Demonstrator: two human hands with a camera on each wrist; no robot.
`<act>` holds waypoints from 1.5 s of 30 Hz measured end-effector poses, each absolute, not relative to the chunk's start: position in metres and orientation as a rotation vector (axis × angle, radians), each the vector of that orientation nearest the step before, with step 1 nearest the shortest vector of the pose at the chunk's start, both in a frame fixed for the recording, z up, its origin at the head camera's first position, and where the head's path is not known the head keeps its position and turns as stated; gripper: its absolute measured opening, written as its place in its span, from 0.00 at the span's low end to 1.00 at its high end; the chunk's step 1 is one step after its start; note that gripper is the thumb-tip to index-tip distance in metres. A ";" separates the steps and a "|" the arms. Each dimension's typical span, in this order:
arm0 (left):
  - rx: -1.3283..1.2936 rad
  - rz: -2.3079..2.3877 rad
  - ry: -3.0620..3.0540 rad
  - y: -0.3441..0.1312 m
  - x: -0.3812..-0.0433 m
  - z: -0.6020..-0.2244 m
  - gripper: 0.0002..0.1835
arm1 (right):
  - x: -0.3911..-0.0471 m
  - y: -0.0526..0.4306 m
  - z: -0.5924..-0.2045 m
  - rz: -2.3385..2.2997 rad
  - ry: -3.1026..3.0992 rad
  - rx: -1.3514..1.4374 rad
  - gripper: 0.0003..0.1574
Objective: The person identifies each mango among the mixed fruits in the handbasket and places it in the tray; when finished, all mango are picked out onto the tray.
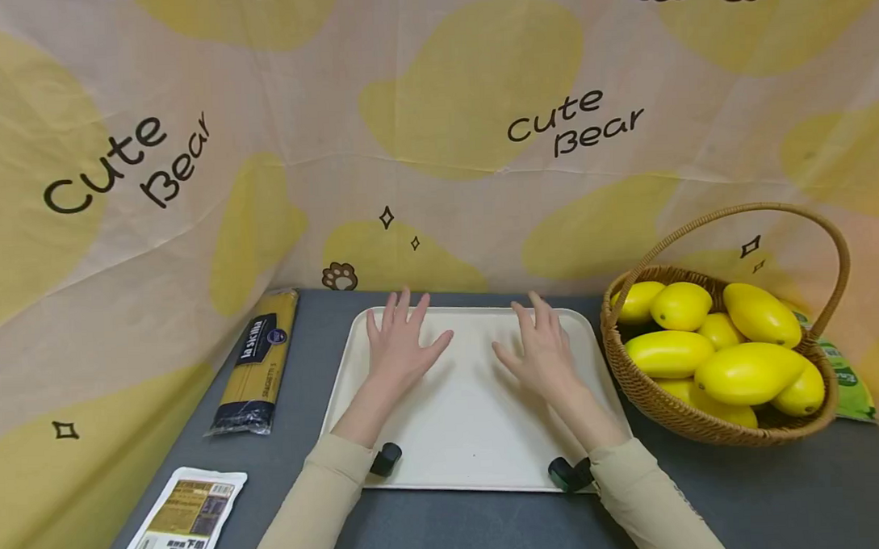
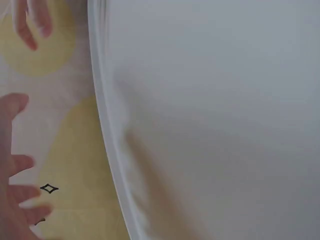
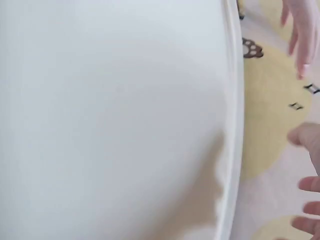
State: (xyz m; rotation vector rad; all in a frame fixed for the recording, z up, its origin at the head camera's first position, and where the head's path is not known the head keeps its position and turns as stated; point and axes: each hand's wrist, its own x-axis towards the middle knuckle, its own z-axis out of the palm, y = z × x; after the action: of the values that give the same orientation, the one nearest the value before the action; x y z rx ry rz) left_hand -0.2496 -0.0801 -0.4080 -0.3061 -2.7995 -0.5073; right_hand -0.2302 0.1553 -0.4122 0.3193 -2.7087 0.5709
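Observation:
A white rectangular tray (image 1: pixel 474 435) lies on the grey table in front of the person. Over its left half is the left hand (image 1: pixel 401 344), fingers spread, with nothing in it. The right hand (image 1: pixel 542 348) hovers above the tray's right half, also spread and holding nothing. Both hands cast soft shadows on the tray's surface. In the left wrist view, the left hand (image 2: pixel 17 185) shows at the left edge beside the tray rim (image 2: pixel 102 110). The right wrist view has the right hand (image 3: pixel 307 180) at its right edge.
Right of the tray stands a wicker basket (image 1: pixel 655 408) of yellow mangoes, a green package (image 1: pixel 854 385) behind it. A spaghetti pack (image 1: pixel 257 366) and a white pouch (image 1: pixel 182 522) lie to the left. A printed cloth (image 1: pixel 435 145) hangs behind the table.

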 end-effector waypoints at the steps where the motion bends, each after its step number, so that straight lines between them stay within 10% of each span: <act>1: -0.329 -0.562 -2.755 -0.082 -0.248 -0.407 0.34 | -0.225 0.157 -0.409 0.606 -2.658 0.378 0.38; 6: -0.398 -0.876 -2.565 -0.100 -0.240 -0.403 0.12 | -0.192 0.175 -0.377 0.519 -2.465 0.616 0.11; 12: -0.411 -1.136 -2.531 -0.138 -0.247 -0.406 0.14 | -0.152 0.220 -0.323 0.295 -2.390 0.634 0.10; 25: -0.217 -1.046 -3.207 -0.196 -0.261 -0.424 0.59 | -0.121 0.331 -0.288 0.058 -2.947 -0.031 0.60; 45: -0.378 -1.073 -3.272 -0.202 -0.278 -0.442 0.64 | -0.112 0.365 -0.319 0.192 -3.048 -0.153 0.67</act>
State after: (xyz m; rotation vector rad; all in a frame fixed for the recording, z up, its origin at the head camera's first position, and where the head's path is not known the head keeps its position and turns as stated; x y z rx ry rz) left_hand -0.2784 -0.2018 -0.4415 -0.3777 -3.2717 -1.0727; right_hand -0.1120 0.3648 -0.3195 -0.1531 -3.0477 0.1915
